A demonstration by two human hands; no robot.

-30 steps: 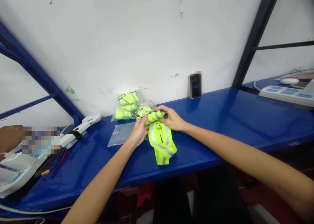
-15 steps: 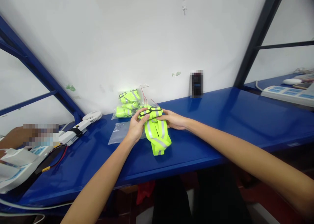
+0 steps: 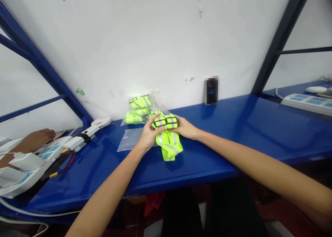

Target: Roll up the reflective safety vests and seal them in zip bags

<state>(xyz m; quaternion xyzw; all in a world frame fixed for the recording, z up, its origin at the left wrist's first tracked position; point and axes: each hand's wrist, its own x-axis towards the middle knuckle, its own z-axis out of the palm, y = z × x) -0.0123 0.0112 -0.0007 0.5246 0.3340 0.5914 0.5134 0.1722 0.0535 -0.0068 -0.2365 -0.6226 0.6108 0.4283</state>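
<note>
Both my hands grip a neon-yellow reflective strap (image 3: 169, 147) with silver stripes, partly rolled up. Black-framed buckles sit side by side on the top of the roll, and a loose loop hangs down toward the table. My left hand (image 3: 150, 133) is closed on the roll's left side, its thumb across the front. My right hand (image 3: 186, 128) wraps the right end, its fingers partly hidden behind the strap. Just behind the hands lie bagged yellow straps (image 3: 140, 102) against the wall. A flat clear plastic bag (image 3: 129, 140) lies left of my left hand, its right part covered.
On the blue table (image 3: 220, 136) a small white fan (image 3: 101, 122) and a power strip (image 3: 49, 152) with plugs and cables lie at the left. Another person's hand (image 3: 38, 140) is near them. A blurred-out dark object (image 3: 212, 91) leans on the wall. Another power strip (image 3: 308, 103) is at the right.
The buckles on the roll have turned more toward me and the hanging loop has shifted and shortened slightly. The view has moved a little. Both hands keep hold of the strap.
</note>
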